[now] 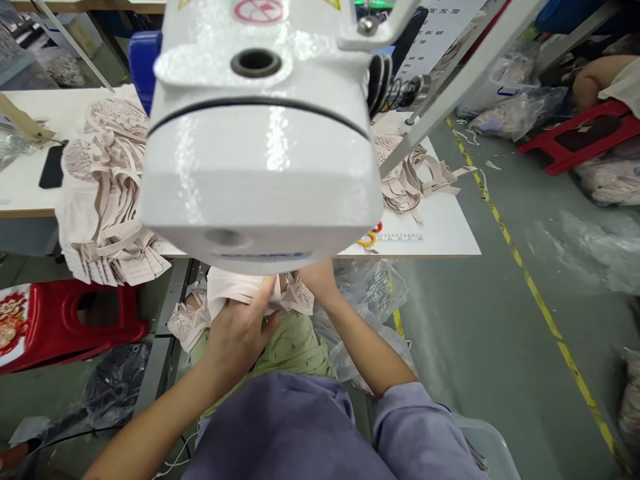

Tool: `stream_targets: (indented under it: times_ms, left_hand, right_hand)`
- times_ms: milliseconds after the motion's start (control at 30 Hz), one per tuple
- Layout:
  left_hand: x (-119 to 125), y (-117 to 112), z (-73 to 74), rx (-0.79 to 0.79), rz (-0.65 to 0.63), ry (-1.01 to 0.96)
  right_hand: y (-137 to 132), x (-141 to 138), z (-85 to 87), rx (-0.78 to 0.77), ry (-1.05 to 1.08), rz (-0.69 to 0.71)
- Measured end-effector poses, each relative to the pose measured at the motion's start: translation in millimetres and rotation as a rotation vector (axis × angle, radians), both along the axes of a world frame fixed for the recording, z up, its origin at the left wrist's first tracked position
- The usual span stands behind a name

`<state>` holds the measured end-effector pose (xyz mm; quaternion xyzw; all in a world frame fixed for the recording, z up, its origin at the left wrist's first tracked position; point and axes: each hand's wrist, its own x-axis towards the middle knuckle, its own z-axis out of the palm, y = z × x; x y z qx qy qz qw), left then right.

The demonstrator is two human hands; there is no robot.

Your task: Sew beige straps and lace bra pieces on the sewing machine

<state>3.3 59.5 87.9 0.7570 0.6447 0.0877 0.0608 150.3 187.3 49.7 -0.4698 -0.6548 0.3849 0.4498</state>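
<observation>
Garment-sewing workshop, evidenced by one white industrial sewing machine (265,173), stacked beige lace-trimmed garment pieces (107,207), a printed size chart (434,30), red plastic stools (107,333) and yellow-black floor-marking tape (533,277).

Gry flr (465,333) has ylw tape (529,280), red stools (63,323).

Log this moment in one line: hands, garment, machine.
left grip: on garment | right grip: at garment's right end, fingertips hidden by machine | stack: over table edge, left
</observation>
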Motion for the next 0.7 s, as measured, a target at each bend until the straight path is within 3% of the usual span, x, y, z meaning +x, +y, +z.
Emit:
stream_targets:
  times_ms: [133, 367, 533, 600, 700]
  left_hand:
    - [-5.5, -2.2, -1.5, 0.113, -0.012, -0.008]
    - [-1.9, -12.5, -18.0, 0.191, 0.035, -0.041]
    - [10.8, -27.3, -20.2, 0.313, -0.022, -0.037]
    - [11.7, -34.3, -22.4, 0.321, 0.007, -0.047]
    - [1.9, -43.8, -26.5, 0.290, 0.064, -0.111]
  right_hand:
    - [-13.9, 4.9, -5.2, -0.120, 0.218, 0.004]
    - [-49.1, 4.7, -19.5, -0.248, 0.413, 0.078]
    - [-74.5, 32.8, -18.9, -0.232, 0.325, 0.182]
    - [-61.0, 56.8, -16.5, -0.166, 0.196, 0.109]
    - [0.8, 98.6, 1.1, -0.016, 0.047, -0.133]
